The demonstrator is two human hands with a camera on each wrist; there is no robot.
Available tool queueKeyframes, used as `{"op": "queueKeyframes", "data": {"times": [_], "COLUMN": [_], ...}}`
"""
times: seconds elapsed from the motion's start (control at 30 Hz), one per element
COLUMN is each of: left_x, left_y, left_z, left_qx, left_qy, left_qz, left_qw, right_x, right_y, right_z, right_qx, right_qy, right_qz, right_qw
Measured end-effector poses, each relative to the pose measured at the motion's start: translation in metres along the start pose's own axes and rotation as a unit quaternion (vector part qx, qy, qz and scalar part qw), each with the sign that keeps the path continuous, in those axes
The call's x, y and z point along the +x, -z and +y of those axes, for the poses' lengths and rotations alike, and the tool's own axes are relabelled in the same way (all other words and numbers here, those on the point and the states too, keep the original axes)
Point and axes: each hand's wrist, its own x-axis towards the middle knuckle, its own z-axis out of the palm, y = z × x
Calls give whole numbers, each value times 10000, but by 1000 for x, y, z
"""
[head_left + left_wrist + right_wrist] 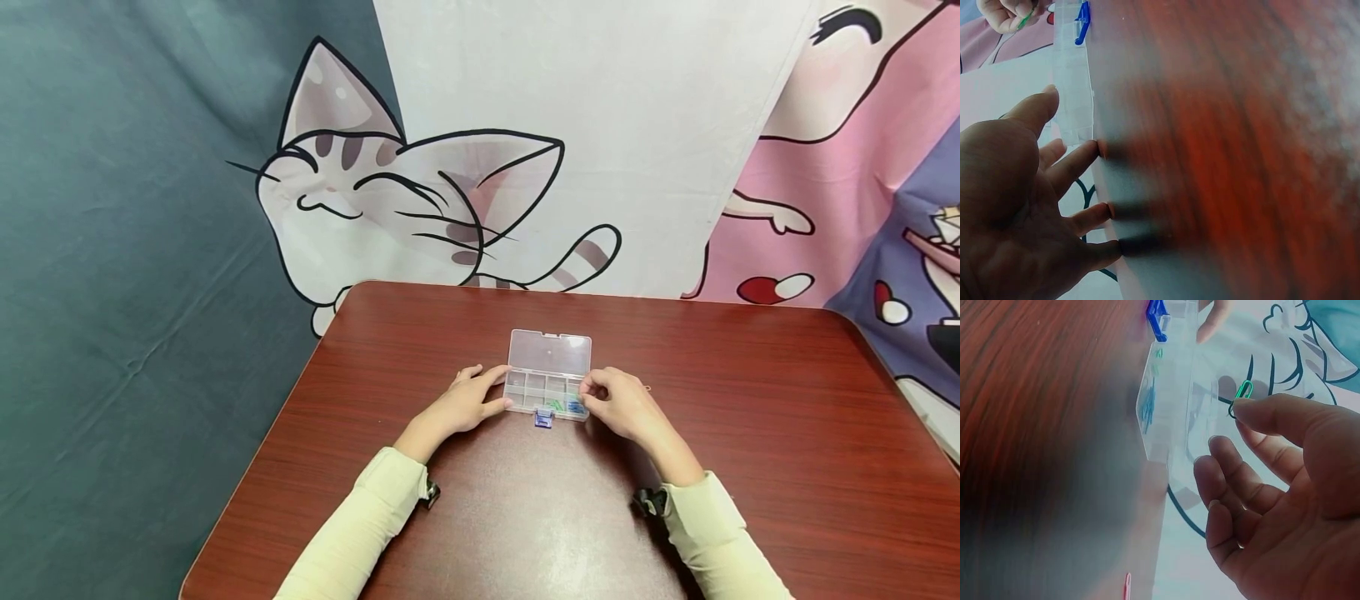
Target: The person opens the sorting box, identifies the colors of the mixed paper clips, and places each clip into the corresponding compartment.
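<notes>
A clear plastic compartment box (536, 380) lies on the table with its lid (550, 354) raised at the back. My left hand (463, 405) is at the box's left end, thumb and fingers spread along it. Over the right end, my right hand (617, 403) pinches a green paper clip (1244, 389) between thumb and forefinger, the other fingers loosely bent. Blue paper clips (574, 407) fill the front right compartment, with green paper clips (555, 404) in the one beside it. A blue latch (543, 419) hangs at the front edge.
On the brown table (420, 333), a red paper clip (1127, 586) lies to the right of the box. Cartoon-printed cloth (480, 75) hangs behind the table's far edge.
</notes>
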Motion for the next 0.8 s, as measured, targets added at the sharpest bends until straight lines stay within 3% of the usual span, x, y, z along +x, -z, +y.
{"op": "queueKeyframes", "data": {"times": [0.4, 0.8], "left_x": [1, 1], "left_y": [-2, -1], "left_z": [-1, -1], "left_qx": [11, -2], "left_qy": [-2, -31], "left_qz": [23, 4], "left_qw": [10000, 10000], "right_x": [7, 13], "right_y": [-8, -16], "right_z": [-11, -18], "right_qx": [85, -163], "right_qy": [-118, -422], "right_qz": [-210, -366], "right_qw": [9997, 9983]}}
